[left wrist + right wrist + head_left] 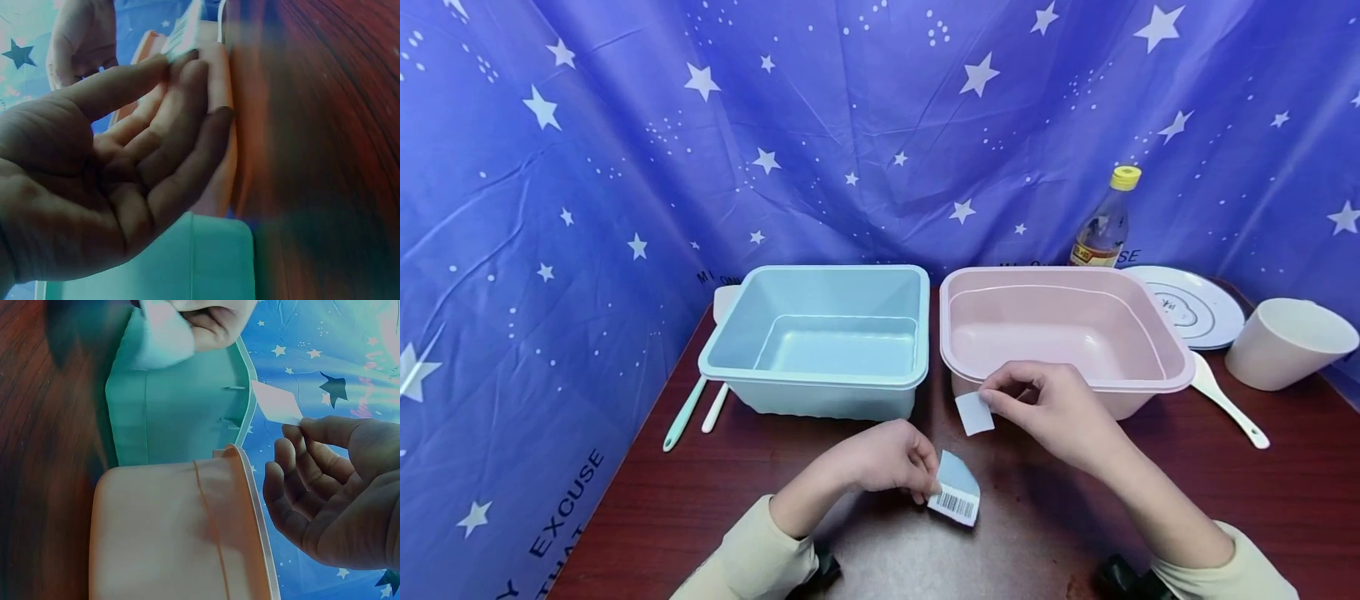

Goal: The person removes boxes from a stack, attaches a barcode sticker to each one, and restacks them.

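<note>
Barcoded tag (957, 493) is pinched between your left hand's (895, 458) fingertips. Your right hand (1060, 410) pinches a white square (974, 415) near the pink basin (1052, 310)

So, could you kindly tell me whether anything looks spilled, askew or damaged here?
Nothing spilled or broken stands out. Only the pale cup at the head view's far right looks askew, its sides slanting, though lens distortion may explain that.
</note>
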A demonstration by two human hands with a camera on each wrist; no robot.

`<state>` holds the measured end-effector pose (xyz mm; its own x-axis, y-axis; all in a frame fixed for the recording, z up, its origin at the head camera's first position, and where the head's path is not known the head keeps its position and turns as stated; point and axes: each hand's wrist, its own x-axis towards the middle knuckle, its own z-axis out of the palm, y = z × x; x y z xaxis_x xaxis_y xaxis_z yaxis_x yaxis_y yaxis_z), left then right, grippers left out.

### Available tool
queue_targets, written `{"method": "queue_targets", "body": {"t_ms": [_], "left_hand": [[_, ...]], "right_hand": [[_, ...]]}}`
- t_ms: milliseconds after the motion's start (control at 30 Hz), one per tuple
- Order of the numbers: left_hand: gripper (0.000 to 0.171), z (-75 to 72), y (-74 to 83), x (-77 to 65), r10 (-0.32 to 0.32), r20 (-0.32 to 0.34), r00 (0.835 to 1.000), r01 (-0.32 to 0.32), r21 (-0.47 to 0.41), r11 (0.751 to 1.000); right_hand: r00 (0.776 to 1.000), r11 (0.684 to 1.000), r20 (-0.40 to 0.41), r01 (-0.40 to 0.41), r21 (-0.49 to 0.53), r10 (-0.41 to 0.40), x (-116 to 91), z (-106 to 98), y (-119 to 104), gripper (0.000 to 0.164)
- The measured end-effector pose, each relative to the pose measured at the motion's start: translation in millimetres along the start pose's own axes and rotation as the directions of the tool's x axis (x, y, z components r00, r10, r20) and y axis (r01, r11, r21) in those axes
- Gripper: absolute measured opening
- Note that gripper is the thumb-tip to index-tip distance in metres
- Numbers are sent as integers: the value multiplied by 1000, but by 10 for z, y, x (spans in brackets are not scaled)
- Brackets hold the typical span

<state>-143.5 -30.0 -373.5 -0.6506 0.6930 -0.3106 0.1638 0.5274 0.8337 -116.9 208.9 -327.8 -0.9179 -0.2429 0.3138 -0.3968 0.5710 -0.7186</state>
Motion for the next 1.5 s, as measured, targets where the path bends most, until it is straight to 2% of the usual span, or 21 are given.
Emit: {"method": "queue_targets", "body": {"t_ms": [67,167,200,267,367,433,500,633,767,833,1067,1167,1333,1433,1500], "left_hand": [[12,-4,-21,1,-18,1,1000,18,125,992],[12,-31,-43,3,-28,-45,999,41,319,947],[12,-44,-48,6,-16,-65,998,38,351,936],[12,-79,-43,14,47,-104,994,-4,381,925],[9,-129,-13,21,196,-135,971,-142,330,933],[6,-147,16,19,302,-151,941,-252,284,925],[5,-148,47,13,374,-175,911,-336,211,918],[7,-126,93,11,436,-253,864,-431,77,899],[9,-120,108,9,460,-283,841,-482,-8,876],[9,-123,107,7,486,-280,828,-510,-17,860],[12,-120,100,17,604,-253,756,-616,37,787],[12,-109,91,29,625,-249,740,-632,58,773],[4,-91,91,31,633,-262,728,-637,81,766],[3,-78,102,26,625,-272,732,-627,90,774],[5,-63,110,29,606,-287,742,-610,87,788]], "right_hand": [[1000,1000,13,-2,3,2,2,5,6,6],[999,1000,41,-10,11,10,3,14,10,7],[998,1000,58,-18,22,17,2,16,12,7],[995,998,100,-35,54,30,1,18,18,7],[984,991,174,-67,115,46,3,21,32,6],[973,983,223,-90,159,53,5,23,43,5],[962,975,266,-112,192,59,6,26,52,6],[943,961,326,-142,237,59,0,37,66,8],[935,961,352,-134,243,41,-5,57,79,8],[932,959,361,-133,249,35,-6,63,82,7],[921,959,389,-116,259,7,-6,75,86,8],[914,952,406,-124,278,1,-9,90,91,8],[907,947,422,-135,292,-1,-5,98,99,9],[913,952,407,-128,279,3,3,69,109,10],[921,955,389,-130,265,17,6,31,117,12]]}}
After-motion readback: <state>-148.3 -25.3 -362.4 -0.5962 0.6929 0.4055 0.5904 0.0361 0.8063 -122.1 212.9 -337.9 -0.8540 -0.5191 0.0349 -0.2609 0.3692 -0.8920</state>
